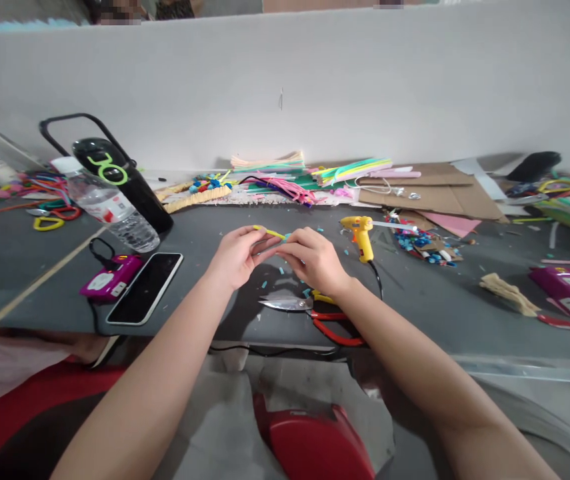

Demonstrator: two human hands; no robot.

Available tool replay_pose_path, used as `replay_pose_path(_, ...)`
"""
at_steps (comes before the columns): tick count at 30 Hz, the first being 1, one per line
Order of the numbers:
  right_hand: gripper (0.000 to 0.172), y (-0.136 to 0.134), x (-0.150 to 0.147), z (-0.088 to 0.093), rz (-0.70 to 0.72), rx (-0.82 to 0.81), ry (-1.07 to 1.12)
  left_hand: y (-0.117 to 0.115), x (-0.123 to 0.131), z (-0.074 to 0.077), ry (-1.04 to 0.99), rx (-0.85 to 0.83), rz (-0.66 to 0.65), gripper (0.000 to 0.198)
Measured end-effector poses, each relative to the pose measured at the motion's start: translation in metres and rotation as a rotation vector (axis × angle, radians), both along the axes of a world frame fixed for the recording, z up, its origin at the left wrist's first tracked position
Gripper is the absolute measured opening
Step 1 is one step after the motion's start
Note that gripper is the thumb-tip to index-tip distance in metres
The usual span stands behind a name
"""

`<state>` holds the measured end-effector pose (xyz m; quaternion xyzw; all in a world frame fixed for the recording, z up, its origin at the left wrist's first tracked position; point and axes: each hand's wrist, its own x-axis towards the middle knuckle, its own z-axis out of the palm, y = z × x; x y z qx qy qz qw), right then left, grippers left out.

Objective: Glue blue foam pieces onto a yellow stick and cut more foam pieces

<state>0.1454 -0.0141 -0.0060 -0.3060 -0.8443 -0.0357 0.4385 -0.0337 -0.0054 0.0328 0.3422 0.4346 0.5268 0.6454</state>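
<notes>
Both my hands meet over the middle of the grey table. A thin yellow pipe cleaner [273, 233] runs between them, with a small blue piece [287, 237] at its right end. My left hand [239, 255] pinches the yellow length at its left part. The fingers of my right hand [312, 257] are closed at the blue end and partly hide it. Just below my hands lie scissors [287, 304] with red handles, and something with a yellow handle [322, 297] beside them, partly covered by my right wrist. Small blue scraps [281, 271] are scattered underneath.
A yellow glue gun [362, 235] lies right of my hands, its cord trailing down. To the left are a phone [145, 290], a purple power strip [112, 277], a water bottle [115, 210] and a black flask [129, 180]. Bundled pipe cleaners [352, 171] and cardboard [432, 190] line the back.
</notes>
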Motion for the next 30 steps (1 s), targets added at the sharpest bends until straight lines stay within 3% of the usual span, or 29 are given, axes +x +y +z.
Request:
replay_pose_path(8,0.014,-0.004,-0.004,0.011,0.01,0.02,0.096,-0.004,-0.004,0.005,-0.016,-0.025,0.009,0.008)
replay_pose_path(13,0.019,-0.001,0.014,0.027,-0.02,-0.099,0.277,-0.003,-0.01,0.008,0.153,0.084,0.06,0.005)
replay_pose_path(16,0.024,0.005,0.03,0.039,-0.006,-0.256,0.2,-0.004,-0.011,0.009,0.34,0.201,0.085,0.014)
replay_pose_path(19,0.013,0.005,0.047,0.045,0.03,-0.411,-0.027,-0.006,-0.012,0.009,0.499,0.317,0.097,0.018)
replay_pose_path(21,0.01,-0.001,0.059,0.043,0.032,-0.466,-0.151,-0.008,-0.012,0.009,0.545,0.367,0.073,0.02)
replay_pose_path(23,0.019,-0.011,0.069,0.038,0.016,-0.497,-0.177,-0.01,-0.013,0.009,0.563,0.392,0.034,0.02)
replay_pose_path(30,0.036,-0.039,0.095,0.02,-0.009,-0.787,0.043,-0.026,-0.014,0.012,0.739,0.612,0.017,0.01)
